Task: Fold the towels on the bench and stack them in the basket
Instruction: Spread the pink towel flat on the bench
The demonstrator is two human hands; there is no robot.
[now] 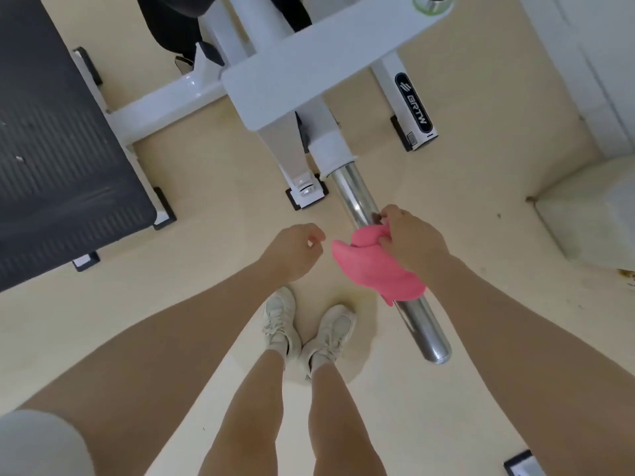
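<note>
A pink towel (374, 269) lies bunched over a chrome bar (354, 197) that sticks out of a white gym machine. My right hand (412, 242) grips the towel's upper edge on top of the bar. My left hand (295, 250) hovers just left of the towel with its fingers curled and nothing in them. No bench and no basket show in this view.
The white machine frame (309, 63) fills the top centre, with a black ribbed footplate (58, 149) at the left. A pale block (591, 214) sits on the floor at the right. My feet in white shoes (309, 334) stand on the beige floor under the bar.
</note>
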